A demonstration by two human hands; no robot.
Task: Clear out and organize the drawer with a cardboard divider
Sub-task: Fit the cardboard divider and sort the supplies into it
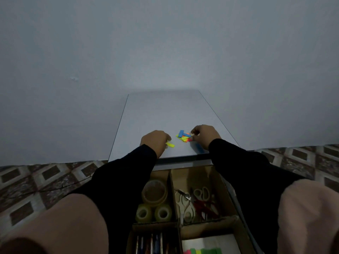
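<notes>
On the white cabinet top lies a small pile of coloured sticky tabs, blue, yellow, green and red. My right hand pinches the right edge of that pile. My left hand pinches a single yellow tab a little left of the pile. Below, the open drawer holds a cardboard divider. Its left back cell holds tape rolls; the right back cell holds scissors. Pens fill the front left cell, and a white pad with coloured tabs lies front right.
A pale wall rises behind the cabinet. Patterned floor tiles spread left and right. My knees frame the drawer on both sides. A blue tab lies near the cabinet's front edge by my right wrist.
</notes>
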